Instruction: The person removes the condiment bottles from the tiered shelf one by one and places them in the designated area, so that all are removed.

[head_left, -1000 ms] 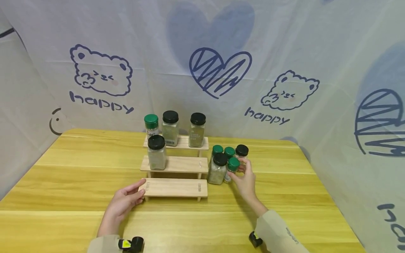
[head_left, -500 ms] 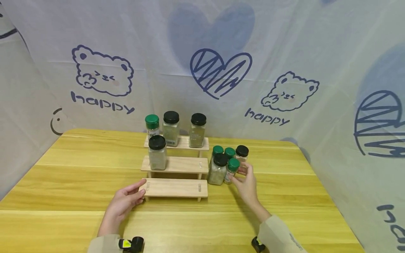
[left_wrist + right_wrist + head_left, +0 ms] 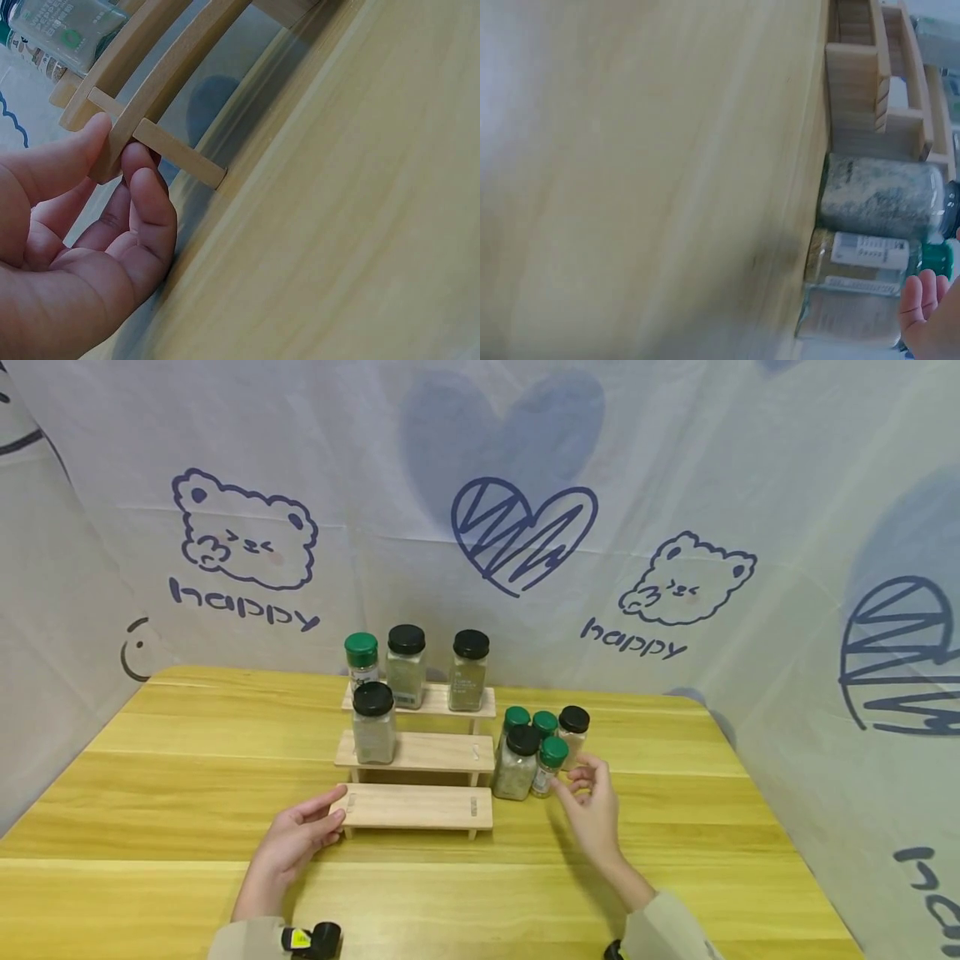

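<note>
A three-step wooden spice rack point(image 3: 416, 804) stands on the table. My left hand point(image 3: 295, 839) pinches the left end of its lowest step, thumb above and fingers beneath in the left wrist view. My right hand point(image 3: 596, 818) is at the right of a cluster of spice jars, fingers bent and holding nothing. Closest to its fingertips are a small green-capped jar point(image 3: 551, 762) and a black-capped jar point(image 3: 574, 727) behind it. In the right wrist view, the fingers point(image 3: 928, 289) are beside the green cap. A larger black-capped jar point(image 3: 517, 768) stands left of the green-capped one.
Two more green-capped jars point(image 3: 545, 722) stand at the back of the cluster. The rack's top step bears a green-capped jar point(image 3: 363, 660) and two black-capped jars point(image 3: 468, 672); one black-capped jar point(image 3: 373, 727) is on the middle step. A printed cloth point(image 3: 382, 460) hangs behind.
My right hand has let go of the small green-capped jar and drawn back slightly to the right and toward me. The left hand keeps its hold on the rack.
</note>
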Tool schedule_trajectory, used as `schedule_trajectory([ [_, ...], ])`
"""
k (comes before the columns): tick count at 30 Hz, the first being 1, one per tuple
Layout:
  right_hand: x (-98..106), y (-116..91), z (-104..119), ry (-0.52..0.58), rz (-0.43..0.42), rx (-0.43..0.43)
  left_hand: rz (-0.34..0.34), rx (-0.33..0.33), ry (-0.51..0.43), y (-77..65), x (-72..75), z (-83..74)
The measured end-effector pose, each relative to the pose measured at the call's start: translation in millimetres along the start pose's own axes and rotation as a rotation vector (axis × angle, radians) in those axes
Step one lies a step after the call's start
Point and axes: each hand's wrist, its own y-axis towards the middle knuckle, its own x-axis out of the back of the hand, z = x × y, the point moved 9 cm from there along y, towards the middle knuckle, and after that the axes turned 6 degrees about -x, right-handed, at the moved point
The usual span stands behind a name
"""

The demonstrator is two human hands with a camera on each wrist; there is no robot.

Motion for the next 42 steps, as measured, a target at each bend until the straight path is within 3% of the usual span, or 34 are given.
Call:
schedule_trajectory([
  [10,-8,-16,38,0.108,0.014,0.210,-0.011,0.004,0.000,-1.0,-0.8,-1.7],
  [14,-15,-21,46,0.151,0.035,0.255,-0.003,0.003,0.003,-1.5,-1.7,-2.1],
  [29,-50,-32,59,0.233,0.130,0.323,-0.020,0.006,0.008,-1.9,0.3,0.0],
  [38,-66,-31,64,0.238,0.167,0.274,-0.020,0.017,0.007,-1.4,0.8,0.0],
  [42,-71,-31,80,0.238,0.189,0.256,-0.008,0.012,-0.006,-0.7,-0.1,-0.2],
])
